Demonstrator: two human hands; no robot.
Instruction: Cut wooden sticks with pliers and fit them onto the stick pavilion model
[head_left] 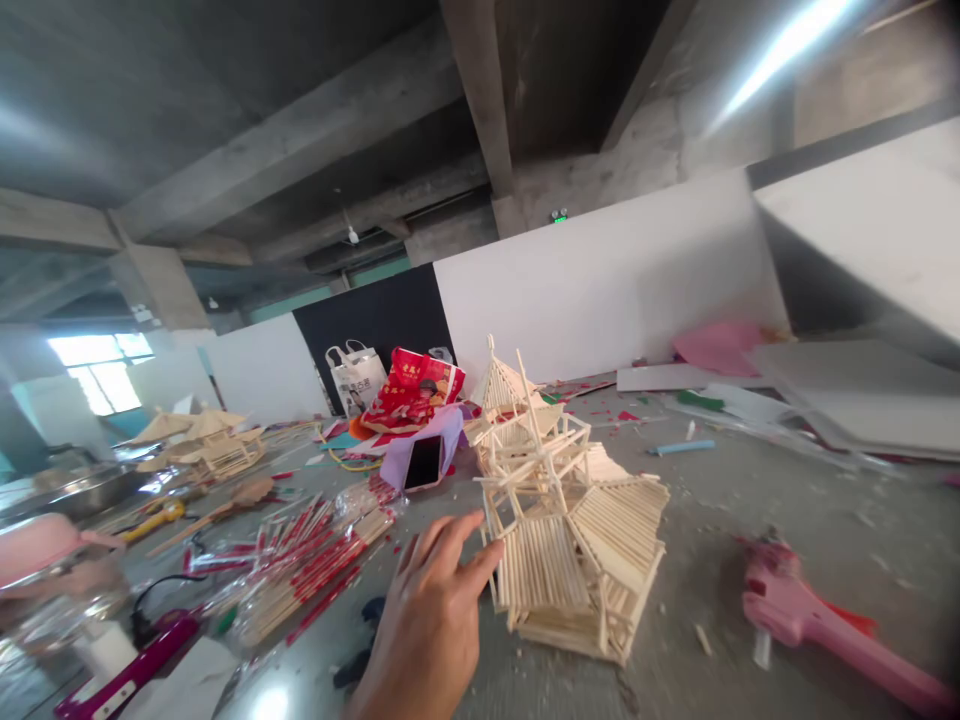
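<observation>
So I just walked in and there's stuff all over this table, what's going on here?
A person's hand, fingers spread, reaches toward a pale wooden-stick pagoda model lying tipped on the grey table, fingertips about touching its edge. A pink glue gun lies to its right, red-wrapped chopstick packs to its left.

One hand [431,625] raised, fingers spread, empty.
</observation>
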